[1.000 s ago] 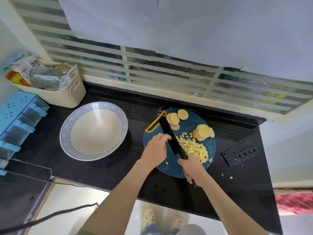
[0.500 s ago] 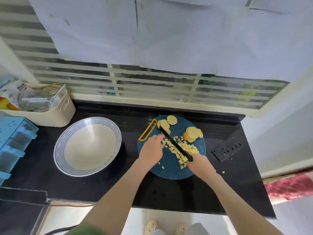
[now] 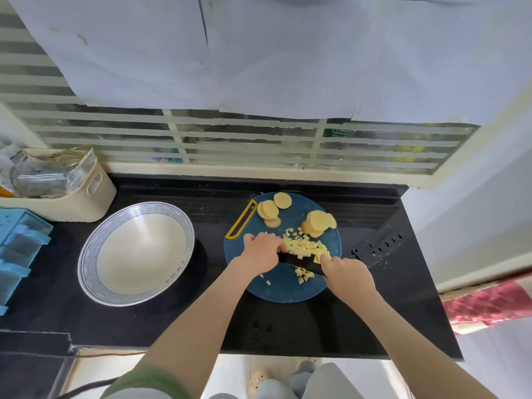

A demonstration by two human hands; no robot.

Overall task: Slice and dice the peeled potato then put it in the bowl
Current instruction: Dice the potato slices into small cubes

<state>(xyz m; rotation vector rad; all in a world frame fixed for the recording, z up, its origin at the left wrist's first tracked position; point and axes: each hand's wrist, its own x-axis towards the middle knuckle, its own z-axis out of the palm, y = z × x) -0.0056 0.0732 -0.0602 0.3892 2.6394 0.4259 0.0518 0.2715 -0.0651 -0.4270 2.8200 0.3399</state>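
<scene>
A round blue cutting board (image 3: 283,290) lies on the black counter. Diced potato (image 3: 306,246) is heaped at its middle, with a few cubes loose nearer me. Round potato slices sit at the back left (image 3: 270,210) and in a stack at the back right (image 3: 318,223). A black knife (image 3: 299,262) lies across the board just in front of the heap. My right hand (image 3: 347,273) grips its handle. My left hand (image 3: 260,251) has its fingers curled over the blade's left end, beside the dice. The wide white bowl (image 3: 86,256) with a blue rim stands empty to the left.
A black knife sheath (image 3: 378,249) lies right of the board. A cream basket (image 3: 86,197) of packets and a blue drawer unit (image 3: 20,249) stand at the far left. The window sill runs behind; the counter's front edge is near my forearms.
The knife has swung from pointing away from me to lying almost crosswise in front of the dice. Both hands moved with it, and the heap is pushed closer together.
</scene>
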